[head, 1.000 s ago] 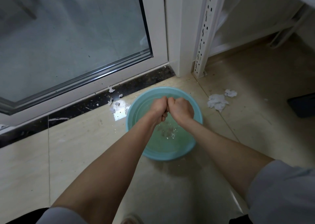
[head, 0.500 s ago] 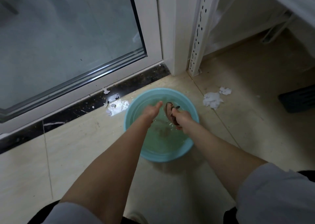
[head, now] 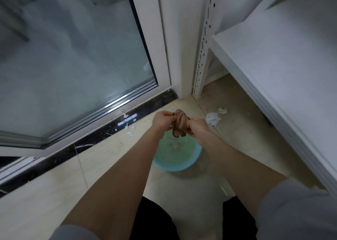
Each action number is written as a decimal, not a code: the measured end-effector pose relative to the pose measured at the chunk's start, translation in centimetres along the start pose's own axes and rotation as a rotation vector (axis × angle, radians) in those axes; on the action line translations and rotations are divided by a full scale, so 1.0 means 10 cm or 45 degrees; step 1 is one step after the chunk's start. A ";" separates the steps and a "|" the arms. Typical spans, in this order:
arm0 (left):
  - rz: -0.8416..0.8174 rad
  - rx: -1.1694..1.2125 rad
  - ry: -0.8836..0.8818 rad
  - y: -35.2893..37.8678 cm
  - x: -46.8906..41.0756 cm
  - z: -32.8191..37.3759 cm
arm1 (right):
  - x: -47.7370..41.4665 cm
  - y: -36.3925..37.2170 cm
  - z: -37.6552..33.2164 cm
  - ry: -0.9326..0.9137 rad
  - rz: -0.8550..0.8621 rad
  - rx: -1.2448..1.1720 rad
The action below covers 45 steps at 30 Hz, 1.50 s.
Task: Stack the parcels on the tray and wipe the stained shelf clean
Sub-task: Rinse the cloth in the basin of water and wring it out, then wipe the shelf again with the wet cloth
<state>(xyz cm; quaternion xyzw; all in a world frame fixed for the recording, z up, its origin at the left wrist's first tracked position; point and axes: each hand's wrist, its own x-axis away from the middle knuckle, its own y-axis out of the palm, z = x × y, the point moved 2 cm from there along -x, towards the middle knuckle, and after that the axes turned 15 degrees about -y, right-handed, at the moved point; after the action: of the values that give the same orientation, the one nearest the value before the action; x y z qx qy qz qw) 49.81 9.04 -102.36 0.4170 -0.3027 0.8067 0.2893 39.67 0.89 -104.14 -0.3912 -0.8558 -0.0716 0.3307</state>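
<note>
Beige glossy floor tiles (head: pixel 102 168) are spread beneath the grip, bordered beyond it by a black speckled stone threshold (head: pixel 102 132) and a white-framed sliding glass door (head: pixel 73 57). A crumpled brown wet cloth (head: pixel 179 124) is clutched between the left hand (head: pixel 162 120) and the right hand (head: pixel 197 127), both closed on it. Directly below the grip, a round turquoise plastic basin (head: pixel 177 155) is seen holding shallow water. Crumpled white paper scraps (head: pixel 213 119) lie just right of the grip. A white flat shelf board (head: pixel 284 61) on a perforated white metal upright (head: pixel 201 57) is seen further right.
</note>
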 end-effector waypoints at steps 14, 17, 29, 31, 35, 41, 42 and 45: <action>-0.363 0.278 -0.170 -0.12 2.68 1.35 | 1.96 -0.61 -2.09 0.015 0.000 -0.947; -0.446 0.296 -0.133 -0.14 3.21 1.59 | 2.37 -0.76 -2.44 -0.034 0.025 -0.907; -0.495 -0.298 0.283 -0.10 5.15 2.14 | 4.12 -1.58 -3.53 -0.385 0.478 -0.530; -0.529 -0.307 0.346 -0.06 5.43 2.21 | 4.40 -1.74 -3.66 -0.428 0.549 -0.424; -0.594 -0.388 0.513 0.08 6.02 2.27 | 4.91 -2.05 -3.86 -0.548 0.615 -0.318; -0.599 -0.329 0.730 0.45 6.84 2.22 | 5.80 -2.78 -3.78 -0.620 0.782 -0.421; -0.617 -0.307 0.744 0.55 6.99 2.20 | 5.96 -2.96 -3.68 -0.613 0.819 -0.467; -0.775 -0.179 0.670 0.75 7.44 2.06 | 6.42 -3.22 -3.43 -0.567 0.762 -0.656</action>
<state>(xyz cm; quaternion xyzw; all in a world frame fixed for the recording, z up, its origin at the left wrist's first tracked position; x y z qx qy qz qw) 18.62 5.10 -31.46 0.2460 -0.1355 0.7408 0.6102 3.63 5.73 -33.37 -0.6968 -0.7096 -0.0976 0.0365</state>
